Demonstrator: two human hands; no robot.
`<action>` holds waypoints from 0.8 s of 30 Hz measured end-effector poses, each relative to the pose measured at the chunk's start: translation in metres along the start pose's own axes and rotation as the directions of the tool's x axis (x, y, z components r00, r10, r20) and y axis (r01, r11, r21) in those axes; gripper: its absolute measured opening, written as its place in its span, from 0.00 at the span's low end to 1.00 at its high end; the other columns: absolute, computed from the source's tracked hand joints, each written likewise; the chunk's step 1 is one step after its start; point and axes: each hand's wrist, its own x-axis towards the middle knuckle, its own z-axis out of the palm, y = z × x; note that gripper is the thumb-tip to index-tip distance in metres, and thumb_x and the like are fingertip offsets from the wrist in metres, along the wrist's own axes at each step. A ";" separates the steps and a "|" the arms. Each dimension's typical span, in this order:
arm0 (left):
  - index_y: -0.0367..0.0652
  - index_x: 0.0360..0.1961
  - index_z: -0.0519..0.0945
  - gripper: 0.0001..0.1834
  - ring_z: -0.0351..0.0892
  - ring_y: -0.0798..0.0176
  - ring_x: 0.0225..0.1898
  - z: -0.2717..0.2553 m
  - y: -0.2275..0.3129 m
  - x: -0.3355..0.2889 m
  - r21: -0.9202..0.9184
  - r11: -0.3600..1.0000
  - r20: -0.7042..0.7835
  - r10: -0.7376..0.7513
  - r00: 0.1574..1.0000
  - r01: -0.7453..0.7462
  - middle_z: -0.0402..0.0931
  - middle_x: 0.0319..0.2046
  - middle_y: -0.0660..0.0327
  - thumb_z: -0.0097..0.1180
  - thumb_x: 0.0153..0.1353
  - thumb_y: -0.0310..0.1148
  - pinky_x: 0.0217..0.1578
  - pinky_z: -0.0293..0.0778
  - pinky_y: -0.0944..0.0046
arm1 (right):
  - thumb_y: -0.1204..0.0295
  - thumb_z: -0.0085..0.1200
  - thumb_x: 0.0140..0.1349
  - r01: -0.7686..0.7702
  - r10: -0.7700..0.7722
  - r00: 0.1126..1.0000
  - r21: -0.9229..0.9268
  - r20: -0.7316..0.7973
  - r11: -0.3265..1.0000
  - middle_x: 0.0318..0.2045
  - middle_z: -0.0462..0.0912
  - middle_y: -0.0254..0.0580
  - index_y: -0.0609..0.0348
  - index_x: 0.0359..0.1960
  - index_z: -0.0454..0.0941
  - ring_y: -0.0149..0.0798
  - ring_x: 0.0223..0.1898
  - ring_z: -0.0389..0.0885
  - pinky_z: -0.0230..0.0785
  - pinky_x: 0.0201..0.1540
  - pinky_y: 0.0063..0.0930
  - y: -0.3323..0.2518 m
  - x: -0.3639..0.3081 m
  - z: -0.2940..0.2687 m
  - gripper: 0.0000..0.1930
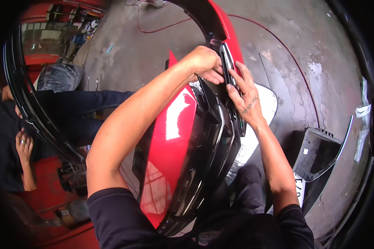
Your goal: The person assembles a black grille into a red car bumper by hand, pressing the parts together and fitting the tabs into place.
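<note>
Pressing evenly suits the black trim strip (225,66): my right hand (246,93) lies spread on it; my left hand (205,64) half-curls, hold unclear.

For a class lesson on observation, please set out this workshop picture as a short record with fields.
Workpiece: red-and-black bumper, below the left forearm
Left hand: fingers curled close beside the black strip; exact grip hidden
Right hand: fingers spread, touching the strip from the other side
Floor, right: red hose and black plastic part
Far left: another person in dark clothes, partly behind a long curved black piece
</note>
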 end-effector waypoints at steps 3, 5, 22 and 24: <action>0.25 0.42 0.79 0.09 0.91 0.46 0.40 0.004 0.006 0.000 0.000 1.000 -0.040 0.027 0.999 -0.027 0.83 0.45 0.40 0.47 0.66 0.18 0.40 0.91 0.55 | 0.69 0.56 0.67 -0.003 0.002 1.000 0.019 0.017 1.000 0.76 0.60 0.62 0.63 0.68 0.75 0.64 0.79 0.53 0.49 0.79 0.50 0.001 0.005 -0.001 0.27; 0.25 0.42 0.79 0.10 0.91 0.46 0.40 0.003 0.004 0.004 -0.021 0.999 -0.044 0.042 0.998 -0.043 0.83 0.45 0.40 0.46 0.66 0.18 0.40 0.91 0.55 | 0.68 0.55 0.68 -0.024 0.022 0.999 0.042 0.039 0.999 0.78 0.58 0.62 0.62 0.70 0.74 0.63 0.80 0.51 0.47 0.80 0.49 0.001 0.007 -0.003 0.28; 0.14 0.41 0.78 0.20 0.91 0.38 0.34 0.004 -0.005 0.049 0.078 0.996 -0.050 -0.047 0.998 0.051 0.85 0.38 0.31 0.61 0.68 0.30 0.33 0.91 0.50 | 0.67 0.47 0.73 0.037 -0.036 0.999 -0.039 0.024 0.999 0.79 0.57 0.54 0.54 0.75 0.69 0.57 0.80 0.54 0.50 0.79 0.51 0.017 0.002 0.008 0.28; 0.13 0.40 0.77 0.18 0.91 0.38 0.33 0.003 -0.011 0.056 0.077 0.997 -0.051 -0.018 0.999 0.022 0.85 0.36 0.30 0.61 0.66 0.27 0.32 0.91 0.49 | 0.65 0.46 0.74 0.036 -0.035 0.999 -0.031 0.017 0.999 0.79 0.56 0.53 0.53 0.76 0.68 0.57 0.80 0.54 0.49 0.79 0.51 0.013 0.001 0.009 0.29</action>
